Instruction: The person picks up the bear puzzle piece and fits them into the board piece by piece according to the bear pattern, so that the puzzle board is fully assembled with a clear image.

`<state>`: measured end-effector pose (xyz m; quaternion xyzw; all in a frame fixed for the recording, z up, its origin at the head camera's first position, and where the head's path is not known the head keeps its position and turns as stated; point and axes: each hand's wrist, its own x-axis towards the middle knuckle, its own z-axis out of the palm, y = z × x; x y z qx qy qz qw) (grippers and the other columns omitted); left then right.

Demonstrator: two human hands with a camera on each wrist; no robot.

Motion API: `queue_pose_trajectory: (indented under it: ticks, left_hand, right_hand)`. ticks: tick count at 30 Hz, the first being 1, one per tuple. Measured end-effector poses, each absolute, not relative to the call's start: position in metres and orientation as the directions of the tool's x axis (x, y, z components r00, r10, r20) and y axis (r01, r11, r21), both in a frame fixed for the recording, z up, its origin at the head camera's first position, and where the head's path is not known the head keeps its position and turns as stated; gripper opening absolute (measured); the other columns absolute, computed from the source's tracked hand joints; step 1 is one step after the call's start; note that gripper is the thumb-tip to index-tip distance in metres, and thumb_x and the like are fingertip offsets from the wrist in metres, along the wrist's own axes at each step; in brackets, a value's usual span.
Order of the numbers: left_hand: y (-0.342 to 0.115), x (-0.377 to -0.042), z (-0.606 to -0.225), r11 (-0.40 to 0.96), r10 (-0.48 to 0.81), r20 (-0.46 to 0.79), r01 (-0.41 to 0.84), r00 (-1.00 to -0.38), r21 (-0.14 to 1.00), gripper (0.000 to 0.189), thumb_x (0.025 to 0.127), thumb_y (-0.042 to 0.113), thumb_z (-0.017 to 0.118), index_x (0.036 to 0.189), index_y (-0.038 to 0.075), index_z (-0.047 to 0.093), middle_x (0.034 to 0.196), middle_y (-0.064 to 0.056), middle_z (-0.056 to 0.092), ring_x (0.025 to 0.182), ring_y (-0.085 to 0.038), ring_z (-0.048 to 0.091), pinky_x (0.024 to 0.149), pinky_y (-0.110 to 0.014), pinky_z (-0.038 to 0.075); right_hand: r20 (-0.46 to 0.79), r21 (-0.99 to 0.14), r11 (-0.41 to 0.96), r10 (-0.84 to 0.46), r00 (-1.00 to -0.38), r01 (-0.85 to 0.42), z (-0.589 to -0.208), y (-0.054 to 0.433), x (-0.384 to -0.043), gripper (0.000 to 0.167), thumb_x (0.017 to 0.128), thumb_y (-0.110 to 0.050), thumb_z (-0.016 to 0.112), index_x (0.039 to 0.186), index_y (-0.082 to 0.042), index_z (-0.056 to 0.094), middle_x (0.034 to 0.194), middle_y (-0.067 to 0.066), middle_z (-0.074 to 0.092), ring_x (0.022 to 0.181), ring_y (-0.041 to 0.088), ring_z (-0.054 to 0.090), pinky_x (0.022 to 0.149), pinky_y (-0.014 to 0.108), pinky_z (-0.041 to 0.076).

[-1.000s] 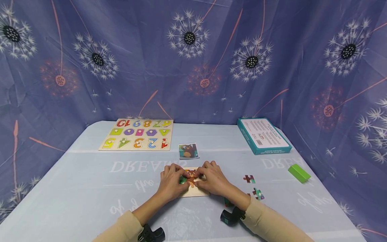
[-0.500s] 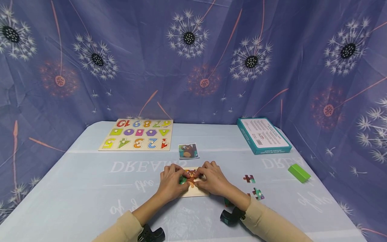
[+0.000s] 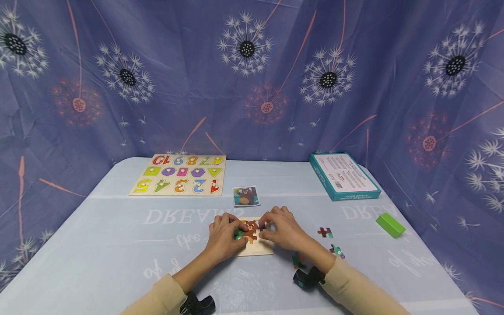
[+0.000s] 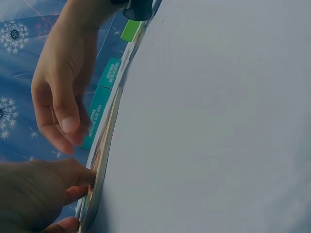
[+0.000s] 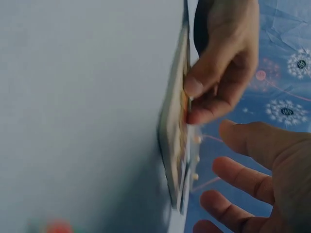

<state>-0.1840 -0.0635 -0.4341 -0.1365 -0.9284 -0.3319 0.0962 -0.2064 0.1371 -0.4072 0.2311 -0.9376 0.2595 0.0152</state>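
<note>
Bear puzzle [image 3: 253,250]: on the table [image 3: 90,262], between both hands.
Left hand [image 3: 225,234]: thumb and fingertip touch its face; any pinch cannot be told.
Right hand [image 3: 285,229]: over its right side, fingers parted, gripping nothing.
Loose piece [image 3: 324,232]: farther right.
Bear card [image 3: 246,197]: just beyond.

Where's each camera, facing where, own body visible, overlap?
Head: on the head, facing forward and down at the pale blue printed tabletop; left hand, right hand, beige sleeves show.
Left wrist: worn there, facing low across toward person's right; left hand near, right hand beyond.
Right wrist: worn there, facing low across toward person's left; right hand near, left hand beyond.
Shared: both wrist views show the thin pale wooden puzzle board edge-on.
</note>
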Motion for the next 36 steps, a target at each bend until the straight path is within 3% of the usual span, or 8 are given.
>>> queue_pose_trajectory:
  ticks: [6, 25, 36]
  left_hand:
    - [-0.063, -0.184, -0.435, 0.742, 0.186, 0.272, 0.316, -0.944, 0.592, 0.013, 0.071, 0.021, 0.073, 0.083, 0.020, 0.068, 0.103, -0.003, 0.050, 0.101, -0.024, 0.038, 0.086, -0.048, 0.027]
    - [-0.064, -0.184, -0.434, 0.727, 0.189, 0.260, 0.313, -0.947, 0.611, 0.013, 0.073, 0.020, 0.073, 0.085, 0.019, 0.068, 0.105, -0.004, 0.050, 0.100, -0.024, 0.038, 0.086, -0.048, 0.027]
    - [-0.065, -0.185, -0.436, 0.730, 0.193, 0.262, 0.316, -0.946, 0.605, 0.013, 0.072, 0.020, 0.072, 0.085, 0.020, 0.068, 0.105, -0.004, 0.051, 0.099, -0.023, 0.038, 0.087, -0.049, 0.027]
  right_hand:
    - [0.121, -0.481, 0.793, -0.363, -0.924, -0.374, -0.398, 0.156, -0.207, 0.025, 0.077, -0.030, 0.075, 0.099, -0.022, 0.068, 0.097, 0.000, 0.058, 0.091, 0.015, 0.041, 0.084, 0.038, 0.032]
    - [0.113, -0.477, 0.833, -0.259, -0.959, -0.281, -0.397, 0.253, -0.205, 0.029, 0.079, -0.029, 0.073, 0.104, -0.018, 0.066, 0.101, 0.004, 0.058, 0.098, 0.024, 0.045, 0.076, 0.033, 0.035]
    - [0.084, -0.398, 0.877, -0.258, -0.963, -0.269, -0.409, 0.292, -0.200, 0.029, 0.077, -0.028, 0.075, 0.104, -0.020, 0.067, 0.101, 0.002, 0.059, 0.093, 0.019, 0.044, 0.075, 0.034, 0.036]
